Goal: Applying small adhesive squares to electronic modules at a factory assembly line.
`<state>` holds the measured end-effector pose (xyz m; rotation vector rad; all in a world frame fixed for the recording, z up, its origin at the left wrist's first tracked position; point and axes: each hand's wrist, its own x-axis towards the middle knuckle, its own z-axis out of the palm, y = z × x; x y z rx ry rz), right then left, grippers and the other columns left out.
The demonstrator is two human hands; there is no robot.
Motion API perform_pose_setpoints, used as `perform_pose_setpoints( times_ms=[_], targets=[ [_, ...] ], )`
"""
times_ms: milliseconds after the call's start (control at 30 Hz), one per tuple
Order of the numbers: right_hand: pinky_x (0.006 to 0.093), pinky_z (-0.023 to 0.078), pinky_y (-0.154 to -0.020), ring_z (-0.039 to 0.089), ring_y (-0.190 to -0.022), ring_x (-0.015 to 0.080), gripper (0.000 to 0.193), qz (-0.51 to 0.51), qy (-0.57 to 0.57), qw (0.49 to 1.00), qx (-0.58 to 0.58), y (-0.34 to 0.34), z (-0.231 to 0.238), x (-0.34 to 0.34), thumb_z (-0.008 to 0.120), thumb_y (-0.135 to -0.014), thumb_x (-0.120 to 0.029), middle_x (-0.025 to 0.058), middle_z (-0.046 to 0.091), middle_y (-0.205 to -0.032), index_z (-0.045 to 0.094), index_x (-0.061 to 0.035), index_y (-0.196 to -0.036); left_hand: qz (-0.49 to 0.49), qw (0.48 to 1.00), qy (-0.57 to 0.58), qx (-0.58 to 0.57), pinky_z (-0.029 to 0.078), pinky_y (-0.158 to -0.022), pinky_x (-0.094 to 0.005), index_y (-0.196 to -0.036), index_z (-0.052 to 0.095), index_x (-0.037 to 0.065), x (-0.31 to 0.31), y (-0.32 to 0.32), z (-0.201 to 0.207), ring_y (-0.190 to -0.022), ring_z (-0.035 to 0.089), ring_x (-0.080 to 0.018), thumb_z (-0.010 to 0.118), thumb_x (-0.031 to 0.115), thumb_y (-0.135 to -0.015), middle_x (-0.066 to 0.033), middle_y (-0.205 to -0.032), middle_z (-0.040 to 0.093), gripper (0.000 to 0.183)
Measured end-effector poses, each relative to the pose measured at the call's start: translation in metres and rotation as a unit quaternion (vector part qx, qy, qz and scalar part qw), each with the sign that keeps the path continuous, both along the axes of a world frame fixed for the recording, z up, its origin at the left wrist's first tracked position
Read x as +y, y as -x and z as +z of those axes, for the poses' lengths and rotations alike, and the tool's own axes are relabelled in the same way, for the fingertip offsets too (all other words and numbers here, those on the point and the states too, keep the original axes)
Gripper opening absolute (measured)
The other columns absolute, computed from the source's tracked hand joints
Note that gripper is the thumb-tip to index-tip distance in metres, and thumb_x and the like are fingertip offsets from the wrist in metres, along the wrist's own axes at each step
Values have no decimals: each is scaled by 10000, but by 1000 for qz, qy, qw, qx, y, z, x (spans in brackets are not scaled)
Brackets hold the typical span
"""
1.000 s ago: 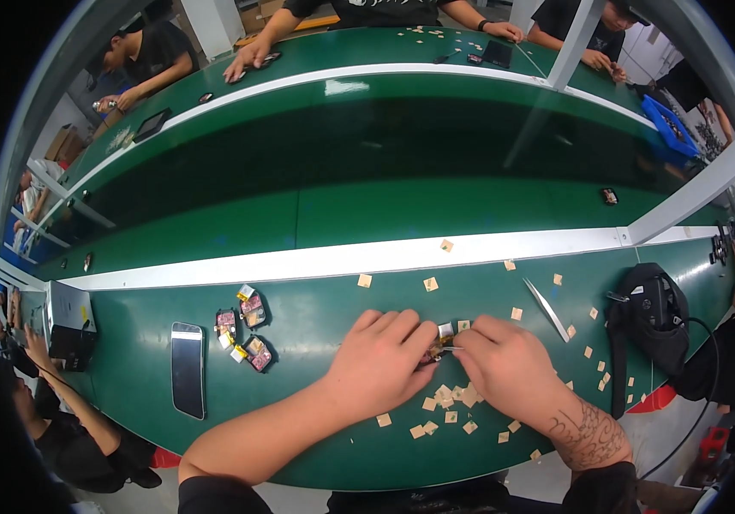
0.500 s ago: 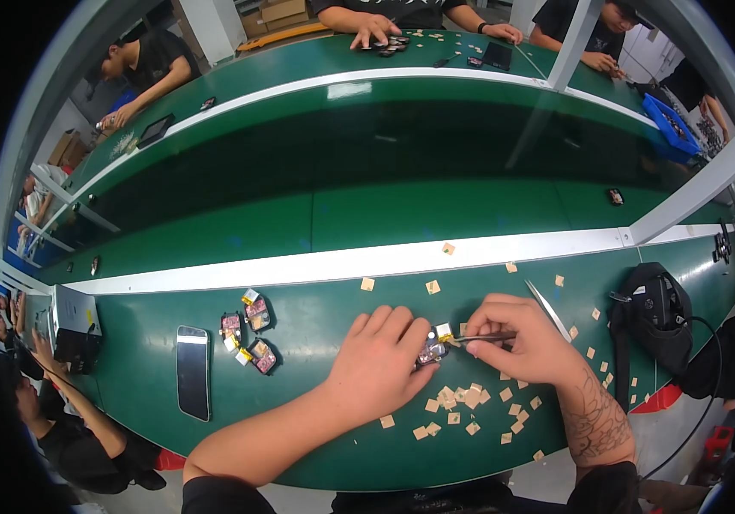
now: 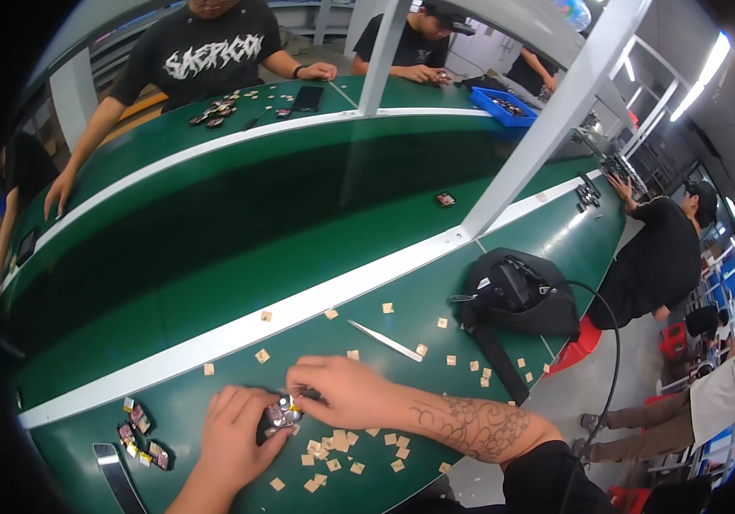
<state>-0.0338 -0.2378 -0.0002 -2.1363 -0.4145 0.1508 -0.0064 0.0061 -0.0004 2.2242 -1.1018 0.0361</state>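
My left hand (image 3: 237,428) is closed around the edge of a small electronic module (image 3: 282,415), steadying it just above or on the green table; I cannot tell which. A bit of yellow shows at the module's upper edge. My right hand (image 3: 337,390) is closed at the module's right side, pinching dark tweezers that its fingers now mostly hide. Small square tan adhesive pieces (image 3: 333,444) lie scattered below and right of my hands. Silver tweezers (image 3: 385,341) rest on the table beyond my right hand.
Several similar modules (image 3: 140,418) lie at the left, beside a phone (image 3: 117,475). A black bag (image 3: 517,295) with a cable sits at the right. A white rail (image 3: 213,343) runs behind the work area, with an upright post (image 3: 547,128). Other people work around the tables.
The view has swung to the right, so the table things appear further left. Both hands stay at the module; the dark tweezers, plain to see before, are now mostly covered by my right fingers.
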Motion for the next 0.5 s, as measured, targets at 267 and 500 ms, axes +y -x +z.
perform_pose_setpoints(
  times_ms=[267, 500],
  targets=[
    [448, 539, -707, 700, -873, 334, 203, 27, 22, 999, -14, 1, -1, 0, 713, -965, -160, 87, 671, -1009, 634, -113, -1145, 19, 1000, 19, 0, 494, -880, -452, -1064, 675, 52, -5, 3, 1, -978, 638, -363, 949, 88, -632, -112, -1038, 698, 513],
    [468, 524, -755, 680, -891, 349, 143, 5, -11, 1000, 27, 2, -3, 5, 705, -955, -127, 126, 644, -960, 615, -64, -1047, 32, 999, -21, -12, 495, -881, -447, -1065, 696, 72, -2, 7, 0, -1024, 639, -337, 918, 71, -672, -109, -1069, 684, 452]
  ],
)
